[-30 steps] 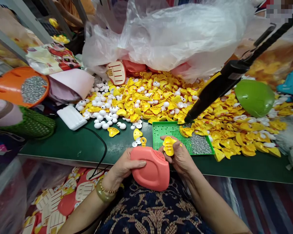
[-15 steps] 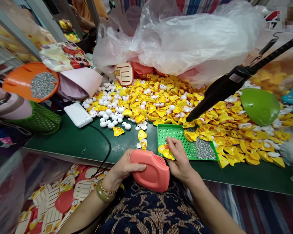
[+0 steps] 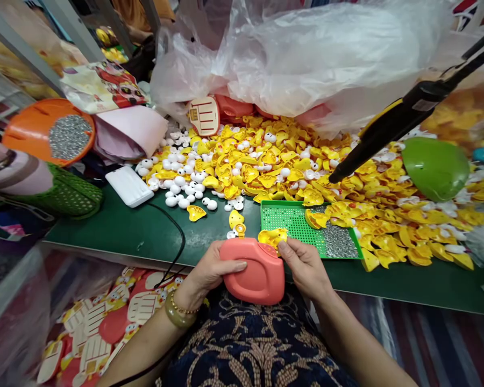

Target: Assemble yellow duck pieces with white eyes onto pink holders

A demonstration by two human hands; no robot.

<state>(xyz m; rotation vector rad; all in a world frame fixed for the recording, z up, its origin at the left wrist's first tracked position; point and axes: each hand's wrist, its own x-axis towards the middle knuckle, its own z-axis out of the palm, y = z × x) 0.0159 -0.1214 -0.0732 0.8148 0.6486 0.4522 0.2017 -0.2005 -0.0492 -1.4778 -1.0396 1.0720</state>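
Left hand [image 3: 213, 270] clamps coral-pink plastic shell [image 3: 252, 271], fingers flat across it; right hand [image 3: 306, 266], fingers closed on yellow plastic piece [image 3: 271, 237] at shell's top edge. Risk: slip drops piece onto green perforated tray [image 3: 284, 226] of grey studs [image 3: 339, 242], scattering them.

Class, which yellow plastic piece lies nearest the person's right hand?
The yellow piece touching the coral-pink plastic shell, at the fingers of the right hand; the others lie loose in the heap or on the green mat.
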